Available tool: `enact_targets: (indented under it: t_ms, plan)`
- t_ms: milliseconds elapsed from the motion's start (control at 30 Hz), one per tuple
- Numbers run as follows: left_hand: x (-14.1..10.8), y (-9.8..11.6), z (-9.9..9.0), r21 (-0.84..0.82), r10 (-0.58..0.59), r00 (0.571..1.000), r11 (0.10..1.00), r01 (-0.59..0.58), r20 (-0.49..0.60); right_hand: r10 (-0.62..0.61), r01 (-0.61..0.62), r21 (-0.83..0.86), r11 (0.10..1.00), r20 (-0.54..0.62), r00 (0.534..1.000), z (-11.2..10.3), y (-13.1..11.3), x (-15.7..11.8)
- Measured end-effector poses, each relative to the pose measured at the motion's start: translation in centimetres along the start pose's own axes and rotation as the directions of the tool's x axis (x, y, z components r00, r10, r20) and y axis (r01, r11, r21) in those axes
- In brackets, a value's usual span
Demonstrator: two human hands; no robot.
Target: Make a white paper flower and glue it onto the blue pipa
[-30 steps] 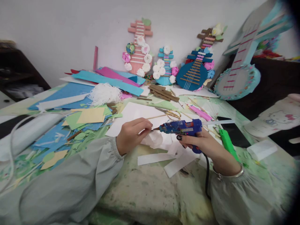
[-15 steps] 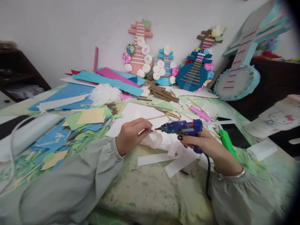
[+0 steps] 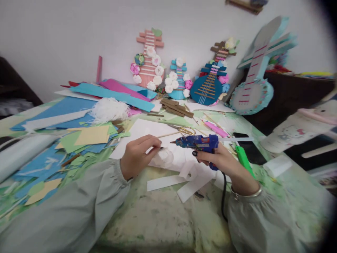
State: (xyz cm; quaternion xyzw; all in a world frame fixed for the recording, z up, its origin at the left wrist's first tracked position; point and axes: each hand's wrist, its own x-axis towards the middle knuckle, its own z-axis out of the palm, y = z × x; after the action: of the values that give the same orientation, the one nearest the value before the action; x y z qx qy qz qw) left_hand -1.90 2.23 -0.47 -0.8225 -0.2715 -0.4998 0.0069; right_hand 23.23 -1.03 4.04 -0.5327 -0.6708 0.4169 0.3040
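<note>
Back slid the glue gun (image 3: pixel 196 142), gripped in the right hand (image 3: pixel 222 160), nozzle now clear of the left hand (image 3: pixel 139 154), pinched narrow by white paper (image 3: pixel 165 158), hold unclear.

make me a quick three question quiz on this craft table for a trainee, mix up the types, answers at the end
1. Which tool is in the right hand, its tip pointing toward the left hand?
2. True or false: the gold-handled scissors lie outside both hands.
3. Fill in the blank: in the picture, the tangled white thread lies to the ____ of the scissors.

Key:
1. A blue glue gun.
2. True.
3. Left.
</note>
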Motion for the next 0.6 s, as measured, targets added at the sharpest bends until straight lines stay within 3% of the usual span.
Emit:
enact_targets:
  t_ms: [67, 133, 233, 367, 600]
  plan:
    - [0.0, 0.0, -0.1, 0.021, -0.001, 1.000, 1.000, 0.001, -0.018, -0.025, 0.016, -0.065, 0.998, -0.142, 0.990, 0.0, 0.1, 0.2]
    - [0.1, 0.1, -0.1, 0.043, -0.004, 1.000, 0.999, 0.005, -0.023, -0.072, -0.009, -0.242, 0.970, -0.326, 0.943, -0.4, 0.6, 0.6]
    - [0.0, 0.1, -0.1, 0.053, -0.001, 1.000, 0.999, 0.002, -0.021, -0.122, -0.194, -0.526, 0.828, -0.506, 0.854, -1.7, 1.8, 1.3]
    - [-0.1, 0.1, -0.1, 0.053, -0.001, 1.000, 0.999, 0.002, -0.022, -0.041, -0.431, -0.638, 0.639, -0.587, 0.808, -4.0, 4.0, 2.3]
    - [0.1, 0.0, 0.0, 0.022, -0.012, 1.000, 1.000, 0.012, -0.012, -0.019, -0.484, -0.637, 0.600, -0.616, 0.788, -4.8, 6.8, 2.7]
